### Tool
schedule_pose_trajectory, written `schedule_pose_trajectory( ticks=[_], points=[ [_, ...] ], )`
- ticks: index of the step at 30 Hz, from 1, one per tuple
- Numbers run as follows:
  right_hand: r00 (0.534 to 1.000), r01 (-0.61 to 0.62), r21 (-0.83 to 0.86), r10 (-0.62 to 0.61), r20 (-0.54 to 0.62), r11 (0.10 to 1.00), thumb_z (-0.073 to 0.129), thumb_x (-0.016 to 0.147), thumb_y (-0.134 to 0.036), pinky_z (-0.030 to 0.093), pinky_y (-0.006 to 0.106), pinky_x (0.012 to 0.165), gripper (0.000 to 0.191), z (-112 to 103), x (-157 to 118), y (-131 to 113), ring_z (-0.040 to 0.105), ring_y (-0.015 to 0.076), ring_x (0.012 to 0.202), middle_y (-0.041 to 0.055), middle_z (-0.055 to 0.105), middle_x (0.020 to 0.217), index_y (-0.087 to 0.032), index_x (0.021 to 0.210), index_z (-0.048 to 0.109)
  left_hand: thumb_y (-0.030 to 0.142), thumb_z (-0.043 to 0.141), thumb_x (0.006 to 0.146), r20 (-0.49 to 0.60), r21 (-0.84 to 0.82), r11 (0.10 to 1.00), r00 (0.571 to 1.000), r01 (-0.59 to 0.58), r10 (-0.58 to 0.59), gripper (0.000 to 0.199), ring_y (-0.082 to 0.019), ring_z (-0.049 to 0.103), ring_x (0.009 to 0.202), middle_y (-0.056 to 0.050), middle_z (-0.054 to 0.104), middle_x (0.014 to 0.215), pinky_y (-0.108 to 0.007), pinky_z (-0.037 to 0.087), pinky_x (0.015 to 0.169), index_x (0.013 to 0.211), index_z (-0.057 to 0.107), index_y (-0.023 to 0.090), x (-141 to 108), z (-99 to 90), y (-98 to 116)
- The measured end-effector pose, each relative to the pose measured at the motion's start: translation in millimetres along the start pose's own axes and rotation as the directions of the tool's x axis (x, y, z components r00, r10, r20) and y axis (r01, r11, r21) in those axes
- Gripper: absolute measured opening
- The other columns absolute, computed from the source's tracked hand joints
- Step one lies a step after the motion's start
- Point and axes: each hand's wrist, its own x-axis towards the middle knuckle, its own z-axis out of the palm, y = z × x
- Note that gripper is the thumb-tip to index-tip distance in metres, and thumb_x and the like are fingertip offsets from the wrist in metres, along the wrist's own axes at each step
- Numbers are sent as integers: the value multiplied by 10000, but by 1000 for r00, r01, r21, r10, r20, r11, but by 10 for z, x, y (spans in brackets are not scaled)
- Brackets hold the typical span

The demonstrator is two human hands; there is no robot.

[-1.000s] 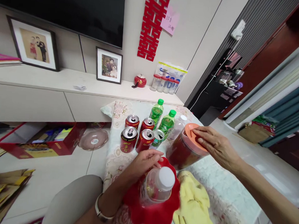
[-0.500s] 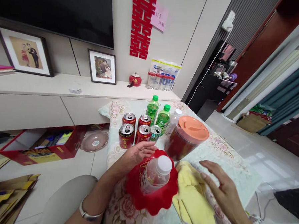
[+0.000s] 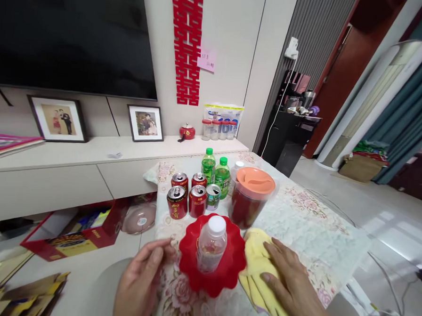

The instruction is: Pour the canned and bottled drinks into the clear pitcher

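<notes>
A clear plastic bottle (image 3: 211, 247) with a white cap stands upright in a red dish with a scalloped rim (image 3: 231, 281). My left hand (image 3: 139, 281) is just left of the dish, its fingers loosely bent and the thumb apart, with nothing visible in it. On the other side, my right hand (image 3: 291, 278) rests flat with fingers spread on a crumpled yellow cloth (image 3: 256, 280). Behind the dish are several drink cans (image 3: 177, 208), mostly red, and a green-capped drink bottle (image 3: 222, 180) with another beside it. A dark red pitcher (image 3: 245, 209) has an orange lid.
All of this sits on a floral tablecloth (image 3: 309, 238). Beyond it, a white cabinet (image 3: 136, 159) carries framed photos, a red pot (image 3: 187, 132) and red-lidded jars (image 3: 215, 131). On the floor to the left lie an open red box (image 3: 82, 241) and flattened cardboard (image 3: 37, 292).
My left hand has drawn back from behind the dish to its left side. My right hand has come down onto the yellow cloth. The camera view has shifted.
</notes>
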Motion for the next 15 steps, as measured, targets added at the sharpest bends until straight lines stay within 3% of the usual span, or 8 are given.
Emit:
schedule_pose_trajectory(
  ticks=[3, 5, 7, 8, 10, 12, 15],
  points=[
    [975, -2, 189, 44, -218, 982, 628, 985, -446, 575, 474, 1038, 394, -113, -7, -185, 690, 311, 1245, 120, 735, 1352, -275, 1328, 721, 725, 863, 683, 58, 189, 982, 998, 17, -29, 538, -154, 631, 683, -16, 705, 705, -204, 541, 641, 856, 816, 219, -330, -58, -13],
    [971, 20, 386, 74, -227, 922, 624, 993, -413, 585, 352, 948, 289, -109, -58, -397, 734, 249, 1105, 82, 779, 1189, -285, 1218, 752, 772, 782, 747, 122, 288, 957, 992, -21, -15, 559, -171, 628, 685, -28, 694, 694, -233, 530, 645, 812, 815, 218, -503, -25, -20],
    [987, 17, 546, 73, -143, 838, 581, 1009, -461, 567, 282, 777, 271, -32, -137, -656, 735, 205, 884, 51, 773, 951, -267, 970, 766, 808, 674, 821, 198, 340, 938, 980, -71, 2, 608, -176, 617, 661, -34, 675, 661, -251, 506, 636, 750, 798, 217, -642, 57, -49],
    [993, -16, 588, 83, -87, 809, 547, 1023, -503, 534, 265, 678, 365, 23, -183, -789, 690, 178, 740, 35, 728, 812, -246, 838, 727, 819, 615, 856, 253, 361, 928, 967, -94, 0, 642, -173, 603, 636, -36, 664, 640, -256, 484, 618, 720, 785, 215, -703, 108, -73],
    [966, -256, 725, 206, 159, 639, 537, 980, -681, 416, 258, 544, 557, 130, -282, -1033, 540, 141, 567, 1, 600, 617, -221, 673, 610, 846, 493, 902, 402, 403, 900, 916, -165, -12, 733, -166, 567, 591, -44, 636, 603, -271, 441, 597, 648, 747, 207, -816, 209, -127],
    [937, -348, 746, 226, 265, 568, 473, 938, -811, 331, 268, 516, 678, 176, -382, -1219, 435, 125, 524, -24, 483, 539, -223, 602, 510, 880, 360, 921, 516, 424, 869, 857, -254, -1, 825, -164, 536, 573, -48, 597, 570, -295, 419, 620, 556, 670, 209, -929, 282, -156],
    [927, -376, 778, 200, 318, 504, 390, 917, -877, 258, 292, 529, 732, 62, -512, -1372, 344, 116, 512, -43, 370, 514, -239, 557, 407, 891, 220, 933, 517, 443, 848, 856, -291, 23, 850, -163, 465, 558, -29, 520, 539, -326, 388, 649, 491, 520, 229, -1097, 310, -94]
  ],
)
